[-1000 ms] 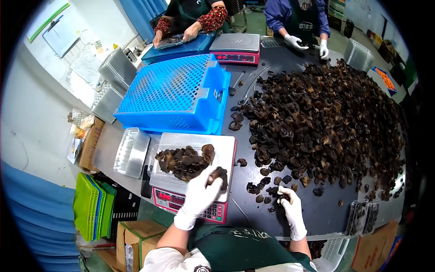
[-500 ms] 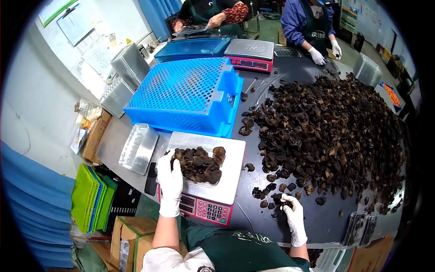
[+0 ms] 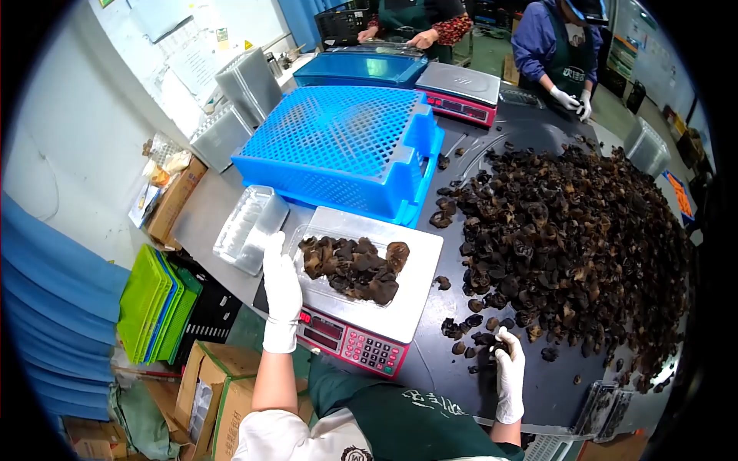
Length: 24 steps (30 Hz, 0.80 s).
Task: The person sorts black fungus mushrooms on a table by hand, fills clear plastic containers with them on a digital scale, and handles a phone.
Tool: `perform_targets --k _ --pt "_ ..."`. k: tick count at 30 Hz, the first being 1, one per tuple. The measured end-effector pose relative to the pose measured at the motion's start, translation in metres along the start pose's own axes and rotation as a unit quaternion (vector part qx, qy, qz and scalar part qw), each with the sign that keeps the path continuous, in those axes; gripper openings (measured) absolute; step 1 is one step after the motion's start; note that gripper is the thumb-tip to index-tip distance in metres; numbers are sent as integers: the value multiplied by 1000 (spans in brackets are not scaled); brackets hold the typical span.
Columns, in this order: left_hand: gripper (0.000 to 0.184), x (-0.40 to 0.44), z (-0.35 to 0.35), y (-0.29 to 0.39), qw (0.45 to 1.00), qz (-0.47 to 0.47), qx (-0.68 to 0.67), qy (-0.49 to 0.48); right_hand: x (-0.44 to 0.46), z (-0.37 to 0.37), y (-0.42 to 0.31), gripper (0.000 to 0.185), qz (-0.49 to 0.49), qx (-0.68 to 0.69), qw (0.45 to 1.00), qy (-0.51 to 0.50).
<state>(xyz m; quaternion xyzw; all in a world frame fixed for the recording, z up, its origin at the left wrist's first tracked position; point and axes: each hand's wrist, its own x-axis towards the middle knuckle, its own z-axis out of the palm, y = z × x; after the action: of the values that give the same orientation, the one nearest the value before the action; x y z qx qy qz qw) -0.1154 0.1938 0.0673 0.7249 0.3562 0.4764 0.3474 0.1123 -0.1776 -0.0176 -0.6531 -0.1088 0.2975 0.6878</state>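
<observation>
A clear plastic tray (image 3: 304,286) holding dark wood ear mushrooms (image 3: 355,269) rests on the white plate of a red digital scale (image 3: 361,349). My left hand (image 3: 282,296), in a white glove, is just left of this tray with its fingers stretched upward and nothing visible in them. It lies close to the tray's edge; whether it touches cannot be made out. At the table's near side, my gloved right hand (image 3: 509,376) pinches a dark wood ear mushroom (image 3: 500,347), partly covered by the fingers. Several loose wood ears (image 3: 460,329) lie beside it.
A large heap of wood ears (image 3: 576,246) covers the table's right side. Blue crates (image 3: 323,146) stand behind my scale, with stacked clear containers (image 3: 250,230) to the left. A second scale (image 3: 460,92) is farther back. Two people work across the table.
My left hand has moved off the mushrooms to the tray's left side. My right hand stays low by the loose pieces. The camera view has shifted, and the co-worker's gloved hands have come together.
</observation>
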Motion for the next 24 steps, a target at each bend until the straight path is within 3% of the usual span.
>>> perform_targets --k 1,3,5,9,11,13,14,17,21,24 --pt "40 7 -10 3 990 23 135 -17 -1 3 -6 42 16 15 1000 3" --pt "39 12 -14 -7 992 24 124 -13 -1 5 -8 47 18 20 1000 2" --pt "38 17 -13 -8 975 57 208 -48 -1 7 -6 49 16 3 1000 -5" --pt "41 13 4 -34 962 34 255 -95 -2 11 -7 51 -9 -38 999 -19" --pt "50 10 9 -21 931 -13 323 -170 -3 12 -9 49 -19 -42 999 -26" --pt "53 -6 17 -31 956 60 248 -142 -2 12 -10 47 -34 -79 996 -30" --pt "54 -12 22 -33 937 92 306 -141 0 16 -11 50 -42 -83 995 -32" --pt "53 -26 32 -28 933 64 319 -155 1 48 -51 47 -28 -93 994 -56" --pt "45 -48 41 -3 957 113 218 -155 30 101 -69 42 -240 -225 931 -155" --pt "35 -50 41 9 962 100 204 -152 41 148 -85 40 -262 -198 922 -207"
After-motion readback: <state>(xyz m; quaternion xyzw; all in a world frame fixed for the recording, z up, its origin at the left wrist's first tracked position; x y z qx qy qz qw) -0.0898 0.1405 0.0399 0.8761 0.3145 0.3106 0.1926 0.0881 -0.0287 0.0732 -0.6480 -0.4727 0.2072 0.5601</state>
